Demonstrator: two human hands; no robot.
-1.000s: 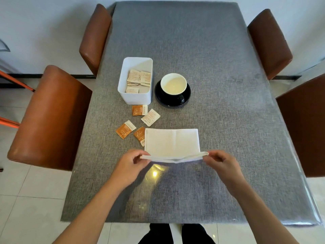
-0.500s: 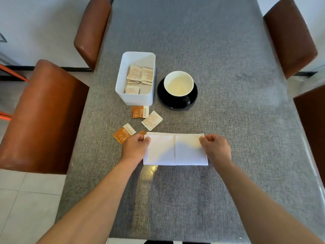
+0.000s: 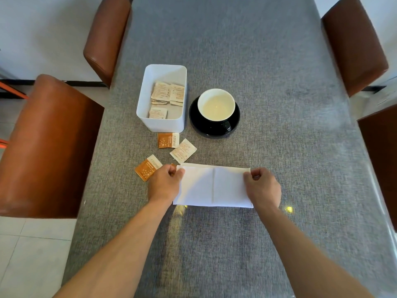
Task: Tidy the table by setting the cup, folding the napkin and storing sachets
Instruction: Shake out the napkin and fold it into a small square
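The white napkin point(image 3: 214, 187) lies folded in half on the grey table point(image 3: 279, 125), a crease down its middle. My left hand point(image 3: 165, 183) pinches its far left corner and my right hand point(image 3: 263, 187) pinches its far right corner. A white cup point(image 3: 216, 104) stands on a black saucer point(image 3: 211, 129) behind the napkin. To its left is a white box point(image 3: 150, 100) holding several pale sachets point(image 3: 167, 96). Three loose sachets lie in front of the box: an orange one point(image 3: 168, 140), a pale one point(image 3: 183, 151) and another orange one point(image 3: 148, 167). A further orange sachet is mostly hidden under my left hand.
Brown leather chairs stand at the table's sides: two on the left point(image 3: 49, 147) point(image 3: 105, 37) and two on the right point(image 3: 354, 44) point(image 3: 380, 160). The table's near edge runs under my forearms.
My hands carried the napkin's near edge away from me and laid it on the far edge, halving the napkin. The view moved closer to the table.
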